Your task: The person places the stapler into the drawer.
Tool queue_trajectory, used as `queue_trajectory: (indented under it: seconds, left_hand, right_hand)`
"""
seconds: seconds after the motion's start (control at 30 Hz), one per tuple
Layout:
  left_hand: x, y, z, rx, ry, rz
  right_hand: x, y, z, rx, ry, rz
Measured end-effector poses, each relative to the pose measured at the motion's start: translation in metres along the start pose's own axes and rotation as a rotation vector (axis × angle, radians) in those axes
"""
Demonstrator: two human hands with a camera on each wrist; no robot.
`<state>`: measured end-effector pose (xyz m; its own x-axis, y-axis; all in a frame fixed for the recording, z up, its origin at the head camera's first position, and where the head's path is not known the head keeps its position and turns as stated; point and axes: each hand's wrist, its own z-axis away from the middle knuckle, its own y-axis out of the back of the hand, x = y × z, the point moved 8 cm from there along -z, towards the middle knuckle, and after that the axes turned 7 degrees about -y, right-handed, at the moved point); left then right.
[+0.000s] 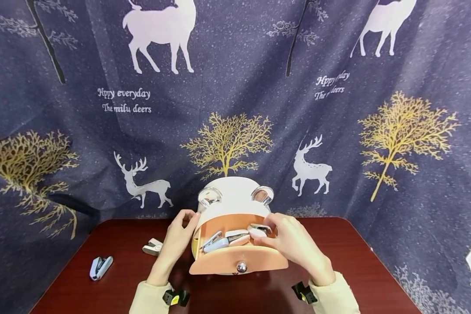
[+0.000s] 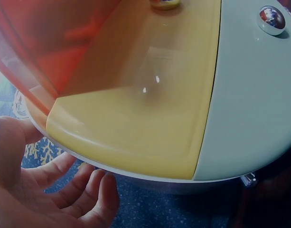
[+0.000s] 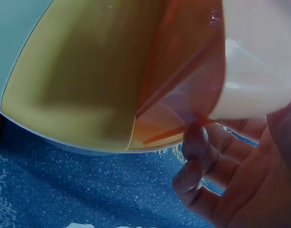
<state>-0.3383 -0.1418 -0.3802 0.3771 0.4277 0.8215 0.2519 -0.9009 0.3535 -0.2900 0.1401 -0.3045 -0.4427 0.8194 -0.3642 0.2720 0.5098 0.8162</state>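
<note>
In the head view, a white round-bodied drawer box (image 1: 235, 192) stands on the table with its orange drawer (image 1: 216, 264) pulled out. Inside lie a blue stapler (image 1: 216, 244) and a pink-and-white stapler (image 1: 238, 238). My right hand (image 1: 294, 240) reaches over the drawer's right side, thumb and forefinger pinching a white stapler (image 1: 256, 232). In the right wrist view the drawer wall hides that pinch. My left hand (image 1: 176, 237) rests against the box's left side, fingers loosely bent; its thumb touches the rim in the left wrist view.
On the table (image 1: 117, 244) left of the box lie another blue stapler (image 1: 100, 267) and a pale pink-and-white stapler (image 1: 153, 247). Below the orange drawer sit a yellow drawer (image 2: 150, 128) and a pale green drawer (image 2: 254, 104). A patterned cloth (image 1: 235, 87) hangs behind.
</note>
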Motion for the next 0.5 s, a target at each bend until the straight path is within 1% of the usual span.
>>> queue_trajectory:
  seconds: [0.07, 0.2, 0.4, 0.5]
  left_hand:
    - [-0.0007, 0.0005, 0.0, 0.006, 0.004, 0.001]
    - [-0.0007, 0.0011, -0.0003, 0.01, -0.001, -0.004]
    - [-0.0033, 0.0007, -0.0003, 0.004, 0.004, -0.01]
    - [-0.0024, -0.0001, -0.0006, -0.001, -0.001, -0.013]
  right_hand:
    - [0.0004, -0.0004, -0.0004, -0.01, -0.009, 0.011]
    - [-0.0005, -0.001, -0.0011, -0.021, -0.001, 0.025]
    - [-0.0017, -0.0028, -0.0007, -0.039, 0.033, 0.062]
    - [-0.0015, -0.0033, 0.0005, -0.047, 0.051, 0.047]
